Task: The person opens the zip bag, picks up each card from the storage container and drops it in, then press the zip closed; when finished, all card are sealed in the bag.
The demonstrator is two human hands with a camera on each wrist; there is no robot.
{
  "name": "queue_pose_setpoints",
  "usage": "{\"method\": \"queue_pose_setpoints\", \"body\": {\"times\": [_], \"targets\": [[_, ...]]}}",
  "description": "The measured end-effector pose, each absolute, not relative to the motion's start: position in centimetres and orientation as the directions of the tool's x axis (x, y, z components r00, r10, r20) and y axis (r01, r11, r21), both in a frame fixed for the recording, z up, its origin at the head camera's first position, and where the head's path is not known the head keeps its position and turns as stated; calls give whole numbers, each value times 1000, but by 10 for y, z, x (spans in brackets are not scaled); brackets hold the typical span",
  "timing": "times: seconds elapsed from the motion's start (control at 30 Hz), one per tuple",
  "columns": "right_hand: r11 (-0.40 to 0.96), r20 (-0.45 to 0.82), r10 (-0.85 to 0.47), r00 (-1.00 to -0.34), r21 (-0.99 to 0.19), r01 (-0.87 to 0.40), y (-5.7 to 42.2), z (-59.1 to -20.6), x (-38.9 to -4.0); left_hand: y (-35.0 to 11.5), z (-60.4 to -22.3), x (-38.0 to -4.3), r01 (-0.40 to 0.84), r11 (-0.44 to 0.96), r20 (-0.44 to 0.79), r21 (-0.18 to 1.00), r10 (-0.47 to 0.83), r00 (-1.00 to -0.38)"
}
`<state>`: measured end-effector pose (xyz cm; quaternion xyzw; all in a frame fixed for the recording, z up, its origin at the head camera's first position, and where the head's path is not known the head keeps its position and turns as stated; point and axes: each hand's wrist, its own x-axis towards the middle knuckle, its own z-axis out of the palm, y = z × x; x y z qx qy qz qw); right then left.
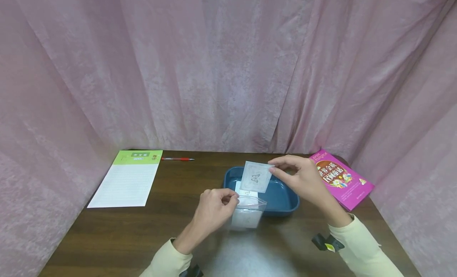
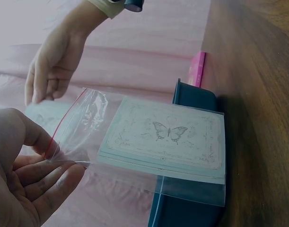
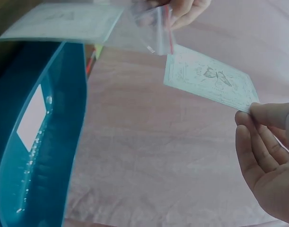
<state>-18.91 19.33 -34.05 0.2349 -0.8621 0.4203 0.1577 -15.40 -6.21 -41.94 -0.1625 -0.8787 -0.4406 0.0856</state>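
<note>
A clear zip bag (image 2: 98, 113) with a red line along its mouth hangs over the near side of the blue tray (image 1: 283, 199). My left hand (image 1: 215, 208) pinches the bag at one corner of that mouth. Inside the bag lies a stack of pale cards, the front one (image 2: 168, 135) printed with a butterfly. Between thumb and fingertips, my right hand (image 1: 301, 177) holds a single butterfly card (image 1: 255, 176) by its edge, just above the bag's mouth. In the right wrist view, a white card (image 3: 32, 118) lies in the tray.
A writing pad (image 1: 128, 181) with a green header lies at the left of the wooden table (image 1: 185, 177), beside a red pen (image 1: 178, 159). At the right is a pink book (image 1: 342, 179), close to my right forearm. Pink curtains (image 1: 228, 70) enclose the table behind and at the sides.
</note>
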Motion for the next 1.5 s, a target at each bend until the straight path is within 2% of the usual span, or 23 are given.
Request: {"method": "queue_pose_setpoints", "body": {"times": [0.13, 0.43, 0.87, 1.23, 1.5], "targets": [[530, 522, -291, -802, -610, -589, 192, -337, -182, -62, -420, -154, 365, 553, 299, 749, 209, -931], [511, 570, -292, -768, -586, -629, 192, -333, -170, -63, -420, -155, 367, 540, 301, 757, 210, -930], [482, 575, -275, -770, -611, -628, 193, -347, -167, -62, -421, -155, 391, 543, 337, 743, 201, -920], [516, 536, -269, -800, -622, -589, 194, -353, -165, -62, -421, -155, 392, 553, 338, 735, 203, -919], [488, 544, -285, -789, -626, -608, 194, -354, -164, -61, -420, -154, 393, 550, 339, 737, 202, -919]]}}
